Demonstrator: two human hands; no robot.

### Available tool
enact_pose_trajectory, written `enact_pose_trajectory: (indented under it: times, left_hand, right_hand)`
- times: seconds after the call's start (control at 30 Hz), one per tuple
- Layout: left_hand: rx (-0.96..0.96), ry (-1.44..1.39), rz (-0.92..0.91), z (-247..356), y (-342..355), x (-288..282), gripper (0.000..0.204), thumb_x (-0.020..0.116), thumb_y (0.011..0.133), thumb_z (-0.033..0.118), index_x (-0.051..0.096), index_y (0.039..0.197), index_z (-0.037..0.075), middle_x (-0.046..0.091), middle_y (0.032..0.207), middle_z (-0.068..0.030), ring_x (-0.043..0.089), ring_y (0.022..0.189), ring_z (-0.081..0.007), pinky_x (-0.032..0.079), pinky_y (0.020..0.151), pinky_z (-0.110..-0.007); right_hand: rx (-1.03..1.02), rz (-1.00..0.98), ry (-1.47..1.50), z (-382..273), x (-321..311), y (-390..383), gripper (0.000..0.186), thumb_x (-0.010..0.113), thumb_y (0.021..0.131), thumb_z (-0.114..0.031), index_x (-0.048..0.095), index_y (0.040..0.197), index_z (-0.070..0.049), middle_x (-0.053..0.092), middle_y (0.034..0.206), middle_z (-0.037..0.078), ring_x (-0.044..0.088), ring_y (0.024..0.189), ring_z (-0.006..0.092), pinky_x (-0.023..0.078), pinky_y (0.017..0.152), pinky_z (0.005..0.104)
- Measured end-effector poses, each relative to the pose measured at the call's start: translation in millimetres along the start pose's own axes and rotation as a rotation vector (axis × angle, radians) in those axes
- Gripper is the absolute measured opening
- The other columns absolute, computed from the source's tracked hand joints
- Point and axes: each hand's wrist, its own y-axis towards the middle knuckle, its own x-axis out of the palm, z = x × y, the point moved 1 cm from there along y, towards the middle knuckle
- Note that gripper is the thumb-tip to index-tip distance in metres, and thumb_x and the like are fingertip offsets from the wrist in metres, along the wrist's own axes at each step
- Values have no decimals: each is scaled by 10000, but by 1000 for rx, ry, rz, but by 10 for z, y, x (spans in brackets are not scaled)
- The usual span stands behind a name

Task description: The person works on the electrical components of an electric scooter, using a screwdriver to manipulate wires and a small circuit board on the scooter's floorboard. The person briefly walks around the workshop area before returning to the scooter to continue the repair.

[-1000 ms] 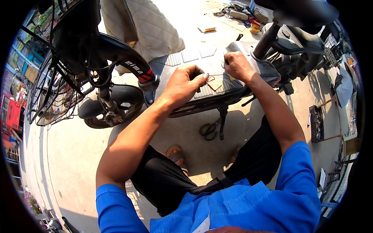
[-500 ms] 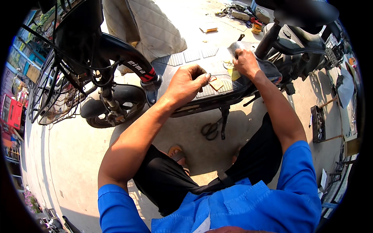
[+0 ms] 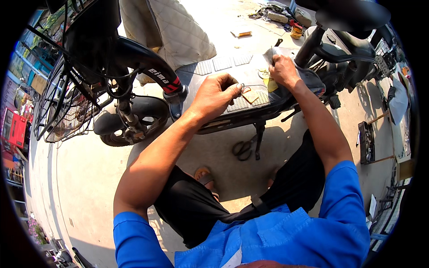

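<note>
My left hand (image 3: 216,94) is closed in a pinch above the footboard (image 3: 214,80) of an electric scooter. Something small and dark shows at its fingertips, too fine to name. Just beside them is a thin reddish loop (image 3: 245,90) with a tan square piece (image 3: 251,97); whether these hang from the fingers or lie on the board I cannot tell. Farther right, my right hand (image 3: 284,71) has its fingers curled together over the board's right end. A thin dark line rises at its fingertips. Close below it lies a yellow piece (image 3: 270,84).
The scooter's front wheel (image 3: 147,118) and wire basket (image 3: 67,123) are at left, a quilted cover (image 3: 178,40) behind. Black-handled scissors (image 3: 242,150) lie on the ground below the footboard. A dark toolbox (image 3: 366,142) sits at right, rubble (image 3: 277,17) at the back.
My right hand has turned slightly, and a thin dark line now shows above its fingertips. My left hand stays pinched in nearly the same place.
</note>
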Motion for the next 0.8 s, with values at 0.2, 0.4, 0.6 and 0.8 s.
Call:
enact_pose_trajectory:
  times: [0.2, 0.4, 0.6, 0.8]
  left_hand:
    - [6, 4, 0, -27, 0, -18, 159, 642, 953, 116, 641, 912, -38, 628, 765, -24, 555, 657, -75, 476, 606, -241]
    - [-4, 25, 8, -11, -22, -15, 159, 642, 953, 118, 644, 916, -37, 635, 775, -26, 557, 663, -74, 479, 611, -240]
    - [10, 13, -1, 13, -22, -8, 161, 640, 955, 120, 644, 917, -36, 634, 767, -25, 557, 655, -73, 477, 605, -241]
    - [4, 15, 19, 1, -57, -58, 167, 641, 953, 122, 636, 905, -38, 623, 753, -22, 554, 648, -75, 470, 600, -243]
  right_hand:
    - [-84, -74, 88, -100, 48, 11, 204, 661, 768, -169, 677, 833, 23, 677, 843, 241, 658, 877, 408, 527, 832, 470]
    - [-182, -107, 66, -183, 75, -69, 159, 650, 779, -156, 680, 836, -11, 672, 867, 254, 664, 861, 397, 526, 832, 468]
    - [-33, 9, 60, -10, 25, -33, 202, 651, 770, -170, 675, 825, 22, 679, 813, 252, 671, 823, 413, 540, 817, 463]
    - [258, -185, 329, 46, 65, 50, 266, 627, 767, -179, 642, 789, 85, 682, 797, 253, 691, 831, 389, 548, 817, 419]
